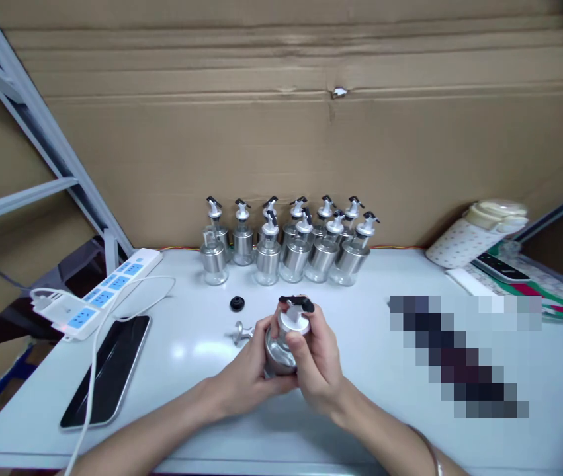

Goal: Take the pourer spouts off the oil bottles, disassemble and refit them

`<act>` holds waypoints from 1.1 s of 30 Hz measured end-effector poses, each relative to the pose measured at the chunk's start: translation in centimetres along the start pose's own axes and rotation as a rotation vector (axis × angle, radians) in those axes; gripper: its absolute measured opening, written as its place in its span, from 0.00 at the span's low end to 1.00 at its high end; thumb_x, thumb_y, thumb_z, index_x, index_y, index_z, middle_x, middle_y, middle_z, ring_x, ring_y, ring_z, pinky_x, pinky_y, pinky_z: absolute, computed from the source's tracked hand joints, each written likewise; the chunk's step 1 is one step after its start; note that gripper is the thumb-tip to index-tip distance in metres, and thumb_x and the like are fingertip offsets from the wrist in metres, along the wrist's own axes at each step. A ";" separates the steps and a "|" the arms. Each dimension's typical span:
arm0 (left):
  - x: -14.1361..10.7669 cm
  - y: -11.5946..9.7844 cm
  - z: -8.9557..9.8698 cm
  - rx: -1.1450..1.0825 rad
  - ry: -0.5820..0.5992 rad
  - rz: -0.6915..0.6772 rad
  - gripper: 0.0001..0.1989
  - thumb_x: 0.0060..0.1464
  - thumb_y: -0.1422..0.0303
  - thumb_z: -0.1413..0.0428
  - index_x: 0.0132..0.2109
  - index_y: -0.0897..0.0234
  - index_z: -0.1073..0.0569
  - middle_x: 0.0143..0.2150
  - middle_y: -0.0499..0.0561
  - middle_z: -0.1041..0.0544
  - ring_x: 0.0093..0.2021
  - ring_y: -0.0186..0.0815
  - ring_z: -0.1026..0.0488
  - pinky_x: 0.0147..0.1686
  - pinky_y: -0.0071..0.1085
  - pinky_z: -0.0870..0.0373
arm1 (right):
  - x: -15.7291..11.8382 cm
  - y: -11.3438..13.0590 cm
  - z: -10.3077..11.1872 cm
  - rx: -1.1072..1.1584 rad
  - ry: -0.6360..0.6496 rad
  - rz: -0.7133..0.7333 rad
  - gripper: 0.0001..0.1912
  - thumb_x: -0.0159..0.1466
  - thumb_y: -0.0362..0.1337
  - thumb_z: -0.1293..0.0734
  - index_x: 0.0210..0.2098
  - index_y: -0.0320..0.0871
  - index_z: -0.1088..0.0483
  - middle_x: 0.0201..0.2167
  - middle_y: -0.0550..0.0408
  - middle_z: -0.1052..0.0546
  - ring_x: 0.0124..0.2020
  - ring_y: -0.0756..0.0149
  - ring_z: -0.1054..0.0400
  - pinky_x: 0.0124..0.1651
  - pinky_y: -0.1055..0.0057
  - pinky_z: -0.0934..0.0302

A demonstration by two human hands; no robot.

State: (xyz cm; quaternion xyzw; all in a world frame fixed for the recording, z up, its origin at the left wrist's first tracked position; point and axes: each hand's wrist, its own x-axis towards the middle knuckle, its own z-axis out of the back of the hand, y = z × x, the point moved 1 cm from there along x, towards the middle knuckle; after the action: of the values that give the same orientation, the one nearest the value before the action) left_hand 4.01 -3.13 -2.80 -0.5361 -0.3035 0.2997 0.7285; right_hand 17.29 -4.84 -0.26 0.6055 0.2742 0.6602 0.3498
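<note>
Item held: one small clear-glass dispenser bottle with brushed metal sleeve, white pourer cap and black flip lid (287,334), upright between both hands, just above the white counter (370,311).

Far left of the grip: white power strip with blue sockets (100,293); dark flat phone (106,370) beside its cable.

Left grip: left hand (249,369) closed around the bottle's body from the left.

Just left of and beyond the grip: loose silver metal stopper-shaped part (239,332) and small black round cap (237,303), both apart from the bottle.

Right grip: right hand (317,360) closed on the bottle, fingers at the cap.

Beyond the grip: cluster of about a dozen like bottles, capped (288,244), judged finished; the held one looked near complete, loose parts unplaced.
</note>
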 end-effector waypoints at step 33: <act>-0.1 1.3 -0.6 -0.019 -0.010 -0.051 0.31 0.49 0.64 0.38 0.53 0.61 0.48 0.58 0.60 0.38 0.57 0.50 0.38 0.56 0.47 0.40 | 0.4 0.9 -0.7 0.453 -0.075 -0.283 0.21 0.66 0.58 0.48 0.39 0.47 0.42 0.23 0.59 0.29 0.24 0.68 0.33 0.27 0.71 0.37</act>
State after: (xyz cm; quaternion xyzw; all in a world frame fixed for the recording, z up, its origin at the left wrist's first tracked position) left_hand 4.29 -3.26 -4.26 -0.5336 -0.3233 0.2810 0.7293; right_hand 16.46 -5.01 0.57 0.6481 0.4837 0.5037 0.3038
